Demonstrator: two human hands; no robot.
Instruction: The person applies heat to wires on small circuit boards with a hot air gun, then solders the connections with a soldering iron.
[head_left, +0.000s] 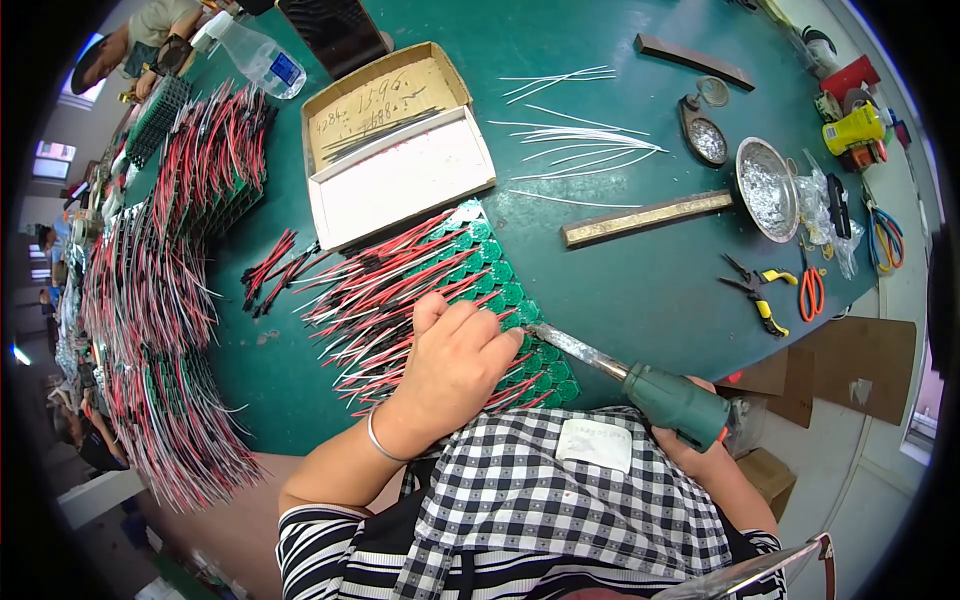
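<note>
Left hand (455, 360) flat on green boards (500, 275); right hand (700, 450) grips soldering iron (640, 385), tip aimed up-left beside left fingertips.

Circuit boards (500, 290) under left hand (455, 365); cardboard box (395, 140) behind; pliers (755, 290) right, probably.

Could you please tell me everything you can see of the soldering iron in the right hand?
The soldering iron has a thick dark-green handle and a long, dull metal shaft. It lies at a slant, tip pointing up-left. The right hand wraps the handle's rear end near the table edge. The tip meets the row of green circuit boards, beside the left hand resting on them.
</note>
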